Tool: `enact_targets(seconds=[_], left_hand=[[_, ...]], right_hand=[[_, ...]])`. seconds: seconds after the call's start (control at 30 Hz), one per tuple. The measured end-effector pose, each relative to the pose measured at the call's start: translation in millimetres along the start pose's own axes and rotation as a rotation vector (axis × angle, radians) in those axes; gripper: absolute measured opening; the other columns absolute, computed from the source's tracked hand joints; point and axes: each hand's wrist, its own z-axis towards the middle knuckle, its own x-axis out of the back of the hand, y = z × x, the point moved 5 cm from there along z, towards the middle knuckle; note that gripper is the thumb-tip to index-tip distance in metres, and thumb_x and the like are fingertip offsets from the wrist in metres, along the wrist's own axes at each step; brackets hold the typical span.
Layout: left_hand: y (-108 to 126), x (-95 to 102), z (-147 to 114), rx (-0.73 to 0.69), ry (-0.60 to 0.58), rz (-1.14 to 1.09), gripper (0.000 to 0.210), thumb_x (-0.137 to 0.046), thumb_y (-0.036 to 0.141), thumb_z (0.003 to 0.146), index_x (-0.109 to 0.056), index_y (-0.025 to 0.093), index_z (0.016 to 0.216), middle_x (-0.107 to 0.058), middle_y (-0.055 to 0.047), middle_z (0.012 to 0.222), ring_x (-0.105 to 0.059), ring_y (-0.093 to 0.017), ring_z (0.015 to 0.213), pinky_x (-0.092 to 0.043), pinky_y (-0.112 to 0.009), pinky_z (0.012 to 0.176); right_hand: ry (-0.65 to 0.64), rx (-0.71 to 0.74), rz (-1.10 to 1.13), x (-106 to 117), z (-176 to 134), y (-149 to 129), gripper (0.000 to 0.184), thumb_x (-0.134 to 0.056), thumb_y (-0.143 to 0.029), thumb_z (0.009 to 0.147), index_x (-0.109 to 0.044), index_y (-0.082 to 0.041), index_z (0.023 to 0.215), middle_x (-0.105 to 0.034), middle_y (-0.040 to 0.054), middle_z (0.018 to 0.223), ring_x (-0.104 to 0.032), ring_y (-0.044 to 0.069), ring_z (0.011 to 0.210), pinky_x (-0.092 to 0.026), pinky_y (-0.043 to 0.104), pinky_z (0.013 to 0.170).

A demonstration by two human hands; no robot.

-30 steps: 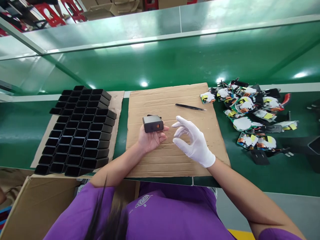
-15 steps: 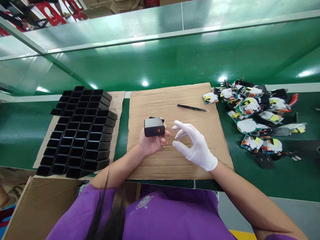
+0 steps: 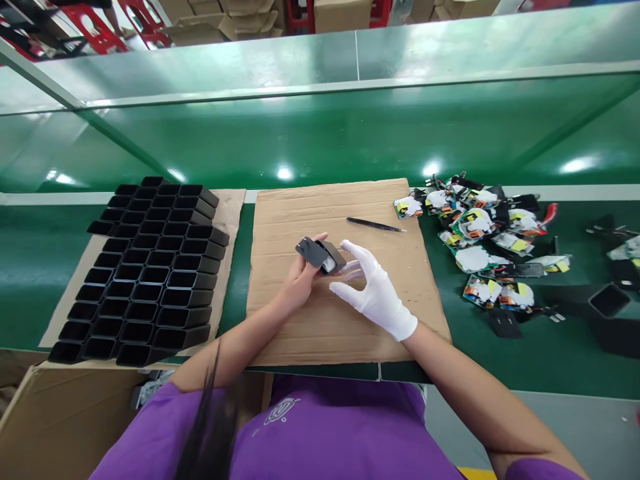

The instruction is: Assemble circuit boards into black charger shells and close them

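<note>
Packed in close rows toward the left end of the glossy green surface (image 3: 237, 287): open-ended black plastic rectangular sleeves (image 3: 150, 273), laid on a flat brown cardboard sheet (image 3: 235, 207). Heaped toward the right, reaching the far right corner of a wider ridged brown cardboard mat (image 3: 300, 337): green circuit boards (image 3: 474, 225) with white filler, yellow patches and flat black plates. Nearer the surface's right end, past the heap, more hollow black sleeves (image 3: 570, 300). Lying on the mat between the hands and the far edge, in the way on that side: a slim black pointed tool (image 3: 373, 223). Beyond the far edge, red plastic stools (image 3: 95, 27) and brown cardboard boxes (image 3: 343, 15); below the near edge at the left, an open brown cardboard carton (image 3: 75, 420).

Held over the middle of the mat, in the curled fingers of the bare left hand (image 3: 299, 279): a matte black box-shaped plastic casing (image 3: 335, 255), with a smooth flat black plate (image 3: 311, 252) tilted at its mouth and a bit of white between. Just beside, fingers spread with thumb apart, the white-gloved right hand (image 3: 373, 293); contact with the casing impossible to tell.

Between casing and near edge, a stretch of bare mat, ending just short of that edge. Between mat and sleeves, a narrow green strip.
</note>
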Motion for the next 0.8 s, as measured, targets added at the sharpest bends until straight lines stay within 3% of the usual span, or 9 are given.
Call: enact_targets(seconds=[0.13, 0.3, 0.4, 0.53, 0.67, 0.8], left_hand=[[-4, -3.3, -5, -0.061, -0.115, 0.177, 0.067, -0.07, 0.049, 0.084, -0.05, 0.023, 0.142, -0.07, -0.007, 0.111, -0.069, -0.018, 0.094, -0.053, -0.028, 0.087], [6, -0.6, -7, -0.212, -0.138, 0.398, 0.05, -0.063, 0.046, 0.089, -0.06, 0.025, 0.135, -0.061, -0.009, 0.13, -0.057, -0.023, 0.119, -0.043, -0.032, 0.107], [11, -3.5, -10, -0.295, -0.213, 0.544, 0.046, -0.055, 0.044, 0.094, -0.058, 0.03, 0.138, -0.058, -0.008, 0.132, -0.054, -0.024, 0.124, -0.039, -0.036, 0.112], [12, -8.8, -15, -0.345, -0.3, 0.705, 0.049, -0.044, 0.042, 0.099, -0.048, 0.031, 0.146, -0.053, -0.007, 0.141, -0.049, -0.025, 0.132, -0.038, -0.038, 0.115], [10, -8.2, -14, -0.316, -0.274, 0.751, 0.048, -0.038, 0.041, 0.101, -0.047, 0.028, 0.146, -0.052, -0.008, 0.144, -0.052, -0.024, 0.13, -0.043, -0.039, 0.113], [9, -6.5, -12, -0.307, -0.22, 0.755, 0.044, -0.04, 0.041, 0.099, -0.056, 0.024, 0.137, -0.057, -0.01, 0.138, -0.057, -0.025, 0.123, -0.055, -0.036, 0.098]], right_hand=[[-0.031, -0.117, -0.014, -2, 4, 6, 0.062, -0.071, -0.037, 0.081, -0.051, -0.023, 0.138, -0.063, 0.0123, 0.128, -0.067, 0.025, 0.103, -0.056, 0.045, 0.093], [-0.094, -0.174, 0.019, -2, 7, 5, 0.054, -0.06, -0.042, 0.087, -0.054, -0.02, 0.136, -0.07, 0.0101, 0.117, -0.069, 0.024, 0.099, -0.057, 0.041, 0.087], [-0.086, -0.155, 0.026, 1, 9, 6, 0.054, -0.061, -0.043, 0.086, -0.056, -0.021, 0.135, -0.07, 0.0091, 0.119, -0.068, 0.025, 0.103, -0.057, 0.04, 0.089], [-0.107, -0.129, 0.067, 2, 9, 10, 0.055, -0.063, -0.042, 0.085, -0.056, -0.023, 0.135, -0.07, 0.0083, 0.123, -0.066, 0.026, 0.109, -0.055, 0.04, 0.094], [-0.144, -0.144, 0.13, 1, 9, 12, 0.045, -0.058, -0.048, 0.089, -0.061, -0.023, 0.127, -0.07, 0.0059, 0.119, -0.065, 0.025, 0.11, -0.053, 0.039, 0.098], [-0.203, -0.205, 0.151, -1, 9, 13, 0.04, -0.053, -0.053, 0.091, -0.067, -0.02, 0.111, -0.071, 0.0044, 0.104, -0.066, 0.024, 0.101, -0.054, 0.039, 0.094]])
